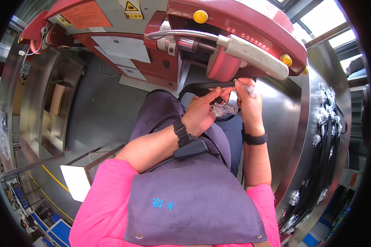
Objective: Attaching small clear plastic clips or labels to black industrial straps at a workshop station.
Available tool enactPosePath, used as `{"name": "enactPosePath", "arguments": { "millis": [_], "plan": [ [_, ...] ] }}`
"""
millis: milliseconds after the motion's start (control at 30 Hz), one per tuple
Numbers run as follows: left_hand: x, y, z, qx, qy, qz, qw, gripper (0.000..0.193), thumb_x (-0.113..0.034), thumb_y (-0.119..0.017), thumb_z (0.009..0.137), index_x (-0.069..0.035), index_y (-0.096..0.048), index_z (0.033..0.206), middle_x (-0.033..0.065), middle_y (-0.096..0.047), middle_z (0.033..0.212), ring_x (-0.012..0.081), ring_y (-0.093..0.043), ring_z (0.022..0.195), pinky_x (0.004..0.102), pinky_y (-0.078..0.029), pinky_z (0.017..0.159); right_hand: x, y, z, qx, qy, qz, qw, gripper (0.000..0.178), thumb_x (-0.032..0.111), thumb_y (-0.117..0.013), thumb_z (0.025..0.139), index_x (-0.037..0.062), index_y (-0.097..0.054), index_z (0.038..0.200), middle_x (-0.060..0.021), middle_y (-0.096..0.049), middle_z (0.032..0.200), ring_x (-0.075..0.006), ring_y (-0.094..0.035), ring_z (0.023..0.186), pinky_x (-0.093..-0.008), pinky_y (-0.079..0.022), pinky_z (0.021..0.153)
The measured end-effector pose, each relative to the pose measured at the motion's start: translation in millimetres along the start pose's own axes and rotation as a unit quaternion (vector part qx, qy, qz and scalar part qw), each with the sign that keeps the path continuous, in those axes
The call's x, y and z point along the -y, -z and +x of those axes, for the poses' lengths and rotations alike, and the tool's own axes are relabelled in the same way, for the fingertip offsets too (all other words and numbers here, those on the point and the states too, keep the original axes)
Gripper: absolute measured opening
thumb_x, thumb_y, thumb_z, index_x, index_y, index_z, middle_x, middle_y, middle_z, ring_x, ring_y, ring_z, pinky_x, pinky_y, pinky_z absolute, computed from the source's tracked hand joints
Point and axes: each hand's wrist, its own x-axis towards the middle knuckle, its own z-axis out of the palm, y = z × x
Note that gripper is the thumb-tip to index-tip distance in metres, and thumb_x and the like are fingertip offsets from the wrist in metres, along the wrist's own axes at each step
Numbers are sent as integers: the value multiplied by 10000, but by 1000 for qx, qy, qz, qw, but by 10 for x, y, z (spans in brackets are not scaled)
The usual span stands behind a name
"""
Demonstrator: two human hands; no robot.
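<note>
A black belt (pixel 200 86) is held in front of the red machine, just below its pale red wheel (pixel 221 66). My left hand (pixel 200 112) is closed around part of the belt, beside a buckle end wrapped in clear plastic (pixel 224 109). My right hand (pixel 250 108) pinches the belt close under the wheel, with more crumpled clear plastic (pixel 250 89) at its fingers. A loop of the belt hangs over my lap. My fingers partly hide the buckle.
The red machine (pixel 239 29) spans the top, with a grey guard arm (pixel 255 55) over the wheel. Several black belts with plastic-wrapped ends (pixel 327 136) lie along the metal bench at right. A metal shelf (pixel 37 111) stands left, a white-topped stand (pixel 76 181) lower left.
</note>
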Motion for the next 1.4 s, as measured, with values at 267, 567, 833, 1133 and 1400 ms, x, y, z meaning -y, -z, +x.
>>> {"name": "enactPosePath", "arguments": {
  "millis": [267, 567, 833, 1133, 1400],
  "plan": [
    [17, -8, -216, 62, -5, 68, 996, 248, -105, -593, 934, 8, -588, 1155, 142, -636, 1158, 192, -638, 984, 324, -518, 879, -314, 136, -171, 49, 138, 148, 978, 86, 86, -638, 903, 30, -604, 959, 9, -515, 739, -53, -418, 527, -206, -310, 448],
    [-1, 49, -426, 114, -31, 170, 978, 246, -120, -626, 915, -10, -610, 1135, 139, -663, 1093, 175, -642, 982, 299, -517, 826, -441, 221, -517, 44, 211, 148, 965, 100, 25, -655, 868, 18, -617, 960, -110, -619, 960, -85, -494, 573, -204, -367, 477],
    [96, 18, -455, 112, -5, 181, 977, 243, -149, -638, 912, -12, -622, 1112, 137, -682, 1047, 150, -635, 889, 285, -503, 801, -388, 277, -779, -32, 235, 48, 970, 97, 26, -659, 871, 19, -603, 950, -101, -631, 929, -71, -489, 571, -197, -366, 475],
    [166, 42, -444, 89, 23, 176, 980, 237, -153, -622, 924, -23, -612, 1122, 136, -675, 1067, 150, -620, 889, 295, -498, 803, -513, 322, -832, -62, 235, 18, 970, 88, 64, -635, 903, 30, -584, 967, -93, -623, 909, -70, -466, 538, -196, -334, 447],
    [82, 185, -265, 80, 35, 85, 993, 228, -157, -574, 951, 12, -620, 1098, 134, -667, 1074, 174, -602, 981, 317, -483, 840, -227, 88, -645, -81, 127, -59, 987, 97, 49, -674, 873, 5, -650, 956, -10, -634, 846, -65, -549, 751, -200, -440, 688]
  ]
}}
